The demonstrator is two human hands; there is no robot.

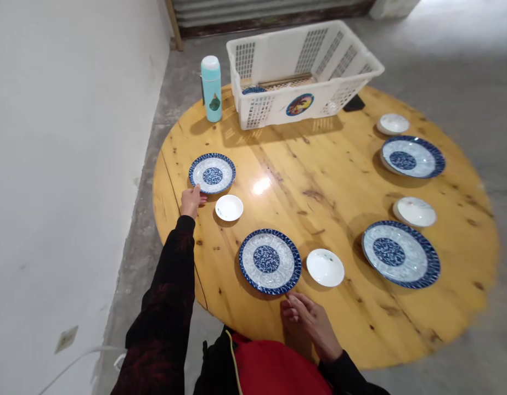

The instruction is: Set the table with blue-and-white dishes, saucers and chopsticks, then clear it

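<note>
My left hand [191, 201] reaches to the left side of the table, its thumb on the near rim of a blue-and-white plate [213, 174] and its fingers closed at the edge. Just right of that hand sits a small white bowl [229, 208]. A second blue-rimmed plate [270, 261] lies nearer to me, with another small white bowl [325, 267] to its right. Close below that plate's near rim is my right hand [309, 322], fingers loosely bent and apart, holding nothing. I cannot tell whether its fingertips touch the rim.
A white plastic basket [274, 112] stands at the back of the round wooden table [286, 186], some items inside. Beside it is a turquoise bottle [213, 90]. Two more blue-rimmed dishes [401, 255] and two small bowls [415, 212] occupy the right side. A white wall [64, 137] rises at left.
</note>
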